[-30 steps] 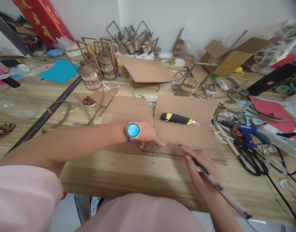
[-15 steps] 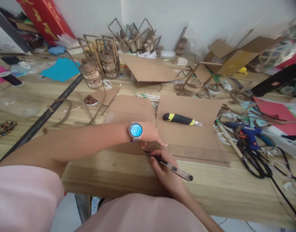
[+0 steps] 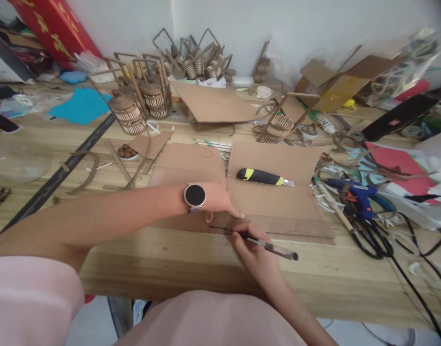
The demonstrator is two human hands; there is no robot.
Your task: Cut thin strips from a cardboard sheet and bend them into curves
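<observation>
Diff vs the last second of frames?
The right hand, holding the pen, swung left along the near edge of the cardboard to beside the left hand, then eased slightly back right. The watch face went from lit to dark. Nothing was picked up or let go. Unchanged: the left hand pressing on the cardboard, the utility knife lying on it.

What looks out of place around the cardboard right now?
The utility knife lies loose on the cardboard with its metal blade end exposed, which looks odd beside a right hand busy with a pen. Nothing there looks spilled.
</observation>
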